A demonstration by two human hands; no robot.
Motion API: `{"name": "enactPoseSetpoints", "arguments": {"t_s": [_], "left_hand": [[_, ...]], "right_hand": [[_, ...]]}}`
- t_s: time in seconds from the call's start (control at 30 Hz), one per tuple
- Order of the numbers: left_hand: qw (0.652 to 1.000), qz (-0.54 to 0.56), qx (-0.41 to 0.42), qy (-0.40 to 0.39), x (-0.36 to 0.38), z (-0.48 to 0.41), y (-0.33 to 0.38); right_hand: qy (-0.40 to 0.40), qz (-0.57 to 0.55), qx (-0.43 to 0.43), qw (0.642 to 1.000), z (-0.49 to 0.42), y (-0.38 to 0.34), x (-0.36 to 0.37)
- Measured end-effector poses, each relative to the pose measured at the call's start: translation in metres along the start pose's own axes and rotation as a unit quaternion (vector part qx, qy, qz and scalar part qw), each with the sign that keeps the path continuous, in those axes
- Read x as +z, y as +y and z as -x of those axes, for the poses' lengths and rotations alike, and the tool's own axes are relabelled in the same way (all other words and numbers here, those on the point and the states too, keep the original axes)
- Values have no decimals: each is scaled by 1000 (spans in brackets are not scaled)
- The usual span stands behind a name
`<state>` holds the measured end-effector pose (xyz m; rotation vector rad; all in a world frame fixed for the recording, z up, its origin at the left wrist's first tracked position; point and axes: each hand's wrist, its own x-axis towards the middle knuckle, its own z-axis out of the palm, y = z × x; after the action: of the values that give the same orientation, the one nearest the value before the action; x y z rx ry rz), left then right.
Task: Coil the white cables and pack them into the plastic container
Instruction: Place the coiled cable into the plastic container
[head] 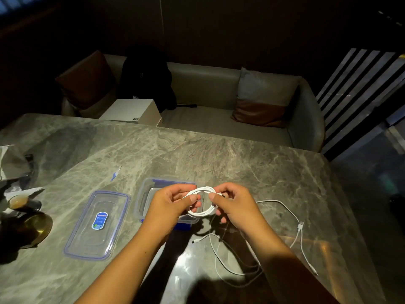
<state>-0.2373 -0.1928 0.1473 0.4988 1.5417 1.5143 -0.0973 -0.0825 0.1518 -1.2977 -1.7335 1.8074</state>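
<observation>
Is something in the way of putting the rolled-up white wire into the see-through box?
Nothing visible does. The clear blue-rimmed plastic container is open; its clear lid lies apart to its left. The left hand and right hand hold the coiled white cable at its right edge.

Lid [96,224] left of container [144,194]
</observation>
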Motion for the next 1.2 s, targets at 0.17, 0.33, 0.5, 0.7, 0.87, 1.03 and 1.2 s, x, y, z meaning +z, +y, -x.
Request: {"name": "enactPoseSetpoints", "arguments": {"t_s": [0.17,0.33,0.5,0.7,0.87,1.03,1.2], "left_hand": [[996,34,-43,68,-24,-13,-17],[985,43,-79,145,-44,-25,-34],[970,4,-92,227,-56,-39,-49],[944,-102,-73,304,-69,-62,-74],[932,-89,-108,334,-70,-77,-83],[918,-222,-110,310,-80,-87,-86],[872,-390,-142,261,-85,-96,-82]], "right_hand": [[-20,-30,17,999,-29,6,29],[-37,-52,53,997,-61,16,59],[-57,-45,88,994,-86,34,88],[-40,-78,160,983,-104,51,115],[-2,-117,193,974,-116,69,133],[10,-127,203,971,-126,82,142],[39,-114,213,970,-136,96,152]]}}
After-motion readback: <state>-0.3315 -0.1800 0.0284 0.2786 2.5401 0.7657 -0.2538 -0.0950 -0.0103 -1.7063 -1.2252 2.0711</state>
